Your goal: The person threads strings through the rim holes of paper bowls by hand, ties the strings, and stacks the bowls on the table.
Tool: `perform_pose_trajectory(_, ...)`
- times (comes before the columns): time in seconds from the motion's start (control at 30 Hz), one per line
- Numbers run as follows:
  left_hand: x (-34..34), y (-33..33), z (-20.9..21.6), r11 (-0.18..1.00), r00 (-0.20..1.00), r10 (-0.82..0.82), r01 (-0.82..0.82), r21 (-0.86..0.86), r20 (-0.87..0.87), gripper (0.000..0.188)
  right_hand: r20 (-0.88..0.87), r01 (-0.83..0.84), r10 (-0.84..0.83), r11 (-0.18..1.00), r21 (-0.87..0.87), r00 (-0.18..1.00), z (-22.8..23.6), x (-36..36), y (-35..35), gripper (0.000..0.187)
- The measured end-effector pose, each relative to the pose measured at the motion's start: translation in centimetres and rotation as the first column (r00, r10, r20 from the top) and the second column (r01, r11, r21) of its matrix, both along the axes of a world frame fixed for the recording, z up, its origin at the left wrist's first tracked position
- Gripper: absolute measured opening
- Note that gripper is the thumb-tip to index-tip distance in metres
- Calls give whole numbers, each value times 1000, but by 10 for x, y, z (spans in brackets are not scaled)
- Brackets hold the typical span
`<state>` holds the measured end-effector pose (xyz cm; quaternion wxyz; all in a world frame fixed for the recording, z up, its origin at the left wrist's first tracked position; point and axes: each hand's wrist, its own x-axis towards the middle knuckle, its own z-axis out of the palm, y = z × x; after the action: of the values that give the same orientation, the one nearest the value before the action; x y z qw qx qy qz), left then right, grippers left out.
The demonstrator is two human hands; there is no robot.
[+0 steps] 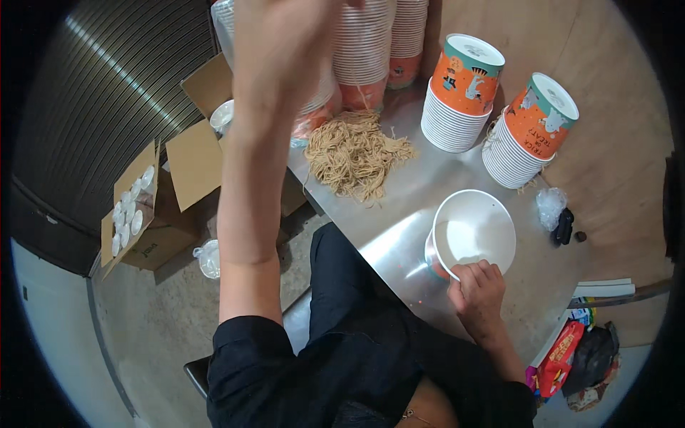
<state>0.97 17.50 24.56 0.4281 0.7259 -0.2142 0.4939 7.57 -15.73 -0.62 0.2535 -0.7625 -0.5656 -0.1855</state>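
Observation:
My right hand (478, 296) is closed on the near rim of a white paper bucket (467, 217), which stands on the metal table with its open mouth up. The bucket looks bare inside. My left arm reaches far forward, and my left hand (289, 36), smeared by motion, is at the top edge beside nested stacks of paper buckets (360, 43) in clear plastic. Its fingers are hidden, so what it holds does not show. Between the hands, a loose heap of tan cord (357, 153) lies on the table.
Two upside-down stacks of orange printed buckets (464, 93) (531, 132) stand at the far right. A crumpled plastic bag (551, 207) and a black object (564, 227) lie near them. Left of the metal table (399, 264), opened cardboard boxes (160, 232) with white cups are on the floor.

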Motion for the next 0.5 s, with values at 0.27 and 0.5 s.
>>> perform_pose_trajectory(0.27, -17, -64, -134, 998, 711, -48, 61, -7, -701, 12, -103, 60, -44, 986, 158, 994, 48, 9, 12, 61)
perform_pose_trajectory(0.5, -23, -90, -153, 981, 774, -36, 148, 126, -632, 13, -244, -107, 178, 955, 277, 953, 64, 10, 44, 14)
